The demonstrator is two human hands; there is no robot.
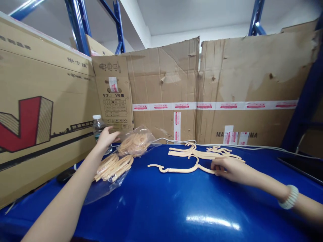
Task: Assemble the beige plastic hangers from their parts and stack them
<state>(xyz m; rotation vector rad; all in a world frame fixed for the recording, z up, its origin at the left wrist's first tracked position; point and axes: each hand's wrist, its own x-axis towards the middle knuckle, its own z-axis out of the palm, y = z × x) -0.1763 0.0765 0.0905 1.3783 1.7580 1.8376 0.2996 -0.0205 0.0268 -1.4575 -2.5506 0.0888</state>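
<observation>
My left hand (107, 137) reaches to the back left of the blue table (161, 208). Its fingers pinch the edge of a clear plastic bag (136, 143) filled with cream plastic rings. A second clear bag of curved cream pieces (113, 167) lies just in front of it. My right hand (228, 169), with a white bead bracelet on the wrist, rests with bent fingers on the right end of a cream plastic hanger (181, 169) that lies flat on the table. Behind it lies a loose pile of more cream hangers (204, 153).
Worn cardboard sheets (219, 90) stand as a wall behind the table; a large printed carton (37, 111) stands on the left. A water bottle (98, 127) sits by the left hand. A white cable (264, 147) runs along the back. A dark tablet (302, 166) lies far right.
</observation>
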